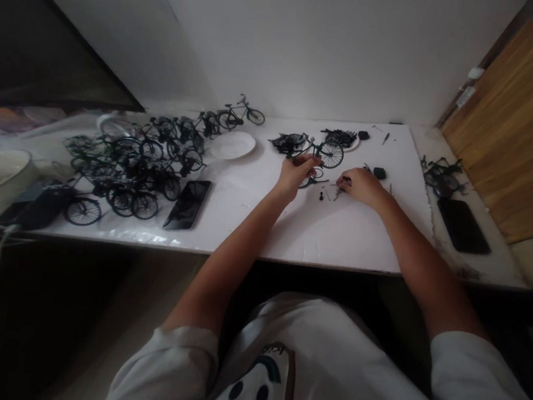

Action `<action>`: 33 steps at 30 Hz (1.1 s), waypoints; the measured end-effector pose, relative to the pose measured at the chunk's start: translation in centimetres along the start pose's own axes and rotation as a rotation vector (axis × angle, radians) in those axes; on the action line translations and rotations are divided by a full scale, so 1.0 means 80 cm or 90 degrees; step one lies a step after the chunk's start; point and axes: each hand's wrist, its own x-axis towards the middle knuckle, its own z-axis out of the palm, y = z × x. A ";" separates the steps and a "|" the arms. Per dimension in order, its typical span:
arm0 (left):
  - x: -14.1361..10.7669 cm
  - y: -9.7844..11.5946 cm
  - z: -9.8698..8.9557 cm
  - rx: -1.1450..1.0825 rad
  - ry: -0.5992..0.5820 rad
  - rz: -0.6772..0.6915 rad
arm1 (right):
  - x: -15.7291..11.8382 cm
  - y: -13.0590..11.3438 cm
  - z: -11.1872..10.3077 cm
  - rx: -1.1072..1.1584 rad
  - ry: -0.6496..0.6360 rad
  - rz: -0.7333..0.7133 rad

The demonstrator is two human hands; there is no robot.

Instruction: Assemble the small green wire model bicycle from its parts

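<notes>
Left hand (293,174): while the palm stays out of view, the thumb and fingers grasp a dark miniature bicycle with thin spoked wheels (331,155), pinching it by its lower part.
Right hand (352,183): fingers bent and drawn together, low over the white rectangular work surface (339,240); whether they grip a piece, I cannot tell.
Held bicycle: raised just above the work surface, right of centre, one wheel pointing towards the right hand's side.
Small parts: thin pale metal pieces (329,195) and a tiny black piece (321,196) lie between the hands, near the right fingertips; a black block (380,173) sits just beyond the right hand.
Behind the hands: a heap of dark tangled parts (287,142), and more dark pieces (340,136) on a small white plate (355,145).
Left side: a dense cluster of dark miniature bicycles (129,175), a round white plate (232,145) and a black glossy phone (187,204).
Right side: a dark phone with rounded corners (463,226), near a brown wooden panel (526,120).
</notes>
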 end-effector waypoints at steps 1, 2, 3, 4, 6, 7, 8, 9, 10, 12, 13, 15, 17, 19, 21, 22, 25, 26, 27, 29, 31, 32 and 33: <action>-0.001 0.001 0.001 0.006 0.004 -0.002 | 0.000 0.003 -0.001 0.006 0.004 0.003; -0.001 0.002 0.001 0.011 0.008 -0.005 | 0.001 0.005 -0.002 0.011 0.010 0.009; -0.002 0.003 0.001 0.016 0.011 -0.007 | 0.001 0.007 -0.003 0.015 0.017 0.016; -0.003 0.004 0.001 0.019 0.010 -0.007 | 0.002 0.008 -0.004 0.021 0.024 0.022; -0.003 0.004 0.001 0.017 0.005 -0.004 | 0.003 0.008 -0.005 0.026 0.035 0.029; -0.003 0.004 0.001 0.015 0.002 -0.001 | 0.003 0.007 -0.005 0.024 0.039 0.028; -0.002 0.003 0.001 0.013 0.000 0.000 | 0.003 0.005 -0.005 0.021 0.039 0.022; -0.002 0.002 0.000 0.012 -0.002 0.001 | 0.003 0.004 -0.004 0.016 0.038 0.016; -0.001 0.001 0.000 0.011 -0.002 0.002 | 0.002 0.001 -0.003 0.009 0.034 0.011; 0.000 0.000 -0.001 0.013 -0.001 0.001 | 0.001 -0.003 0.001 -0.004 0.023 0.006; 0.000 -0.001 -0.001 0.014 0.000 0.000 | 0.000 -0.005 0.002 -0.010 0.019 0.003; 0.000 -0.001 -0.001 0.009 0.000 0.000 | -0.001 -0.008 0.005 -0.019 0.014 -0.004; 0.000 -0.001 -0.001 0.002 0.001 0.001 | -0.002 -0.011 0.006 -0.026 0.011 -0.008; -0.001 0.000 0.000 0.003 0.005 0.000 | -0.001 -0.013 0.006 -0.038 0.007 -0.006; -0.001 0.000 0.000 0.008 0.006 -0.003 | 0.000 -0.014 0.005 -0.060 0.002 -0.001; -0.001 0.000 0.000 0.008 0.004 -0.002 | 0.000 -0.015 0.004 -0.074 0.000 0.000; 0.001 -0.001 -0.001 0.002 -0.003 0.002 | 0.001 -0.018 0.005 -0.116 -0.007 -0.005; 0.001 -0.002 -0.001 0.002 -0.003 0.003 | 0.000 -0.019 0.006 -0.126 -0.010 -0.008; 0.001 -0.002 -0.001 0.004 -0.001 0.003 | 0.000 -0.020 0.007 -0.130 -0.012 -0.011; 0.001 -0.002 0.000 0.010 0.001 0.002 | -0.001 -0.021 0.009 -0.114 -0.005 -0.013; 0.000 -0.001 0.000 0.015 0.001 0.004 | -0.002 -0.021 0.010 -0.058 0.024 -0.015; 0.000 -0.001 0.000 0.017 0.001 0.005 | -0.001 -0.021 0.010 -0.018 0.044 -0.015; -0.001 0.000 0.001 0.018 0.001 0.007 | -0.001 -0.020 0.010 0.025 0.063 -0.016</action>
